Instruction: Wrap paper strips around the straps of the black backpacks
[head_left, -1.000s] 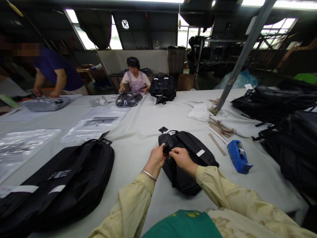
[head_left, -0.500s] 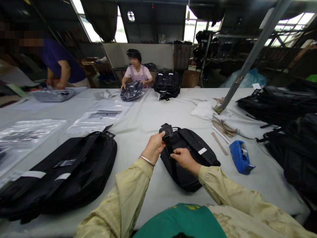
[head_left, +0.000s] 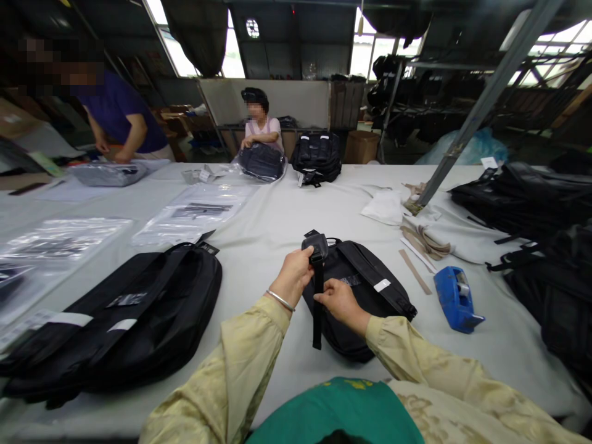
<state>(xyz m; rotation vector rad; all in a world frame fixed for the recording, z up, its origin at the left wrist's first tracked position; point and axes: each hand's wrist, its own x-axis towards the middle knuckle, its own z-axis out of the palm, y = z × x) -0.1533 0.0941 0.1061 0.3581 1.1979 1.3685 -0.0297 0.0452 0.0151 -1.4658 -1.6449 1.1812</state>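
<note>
The right hand [head_left: 340, 300] pinches the black strap [head_left: 317, 320] midway, fingers closed on it. Just above, the left hand [head_left: 296, 275] clamps its padded top end. Holding it taut and untwisted seems best. Beyond the fingers the bag [head_left: 365, 283] lies on the bench [head_left: 277, 228].

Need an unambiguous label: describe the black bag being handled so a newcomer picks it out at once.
On the long grey table, look at the near edge, straight ahead of the wearer. The small bag lies between a larger black backpack and a blue tape dispenser. Only this one has the left hand and right hand gripping its black strap.
</note>
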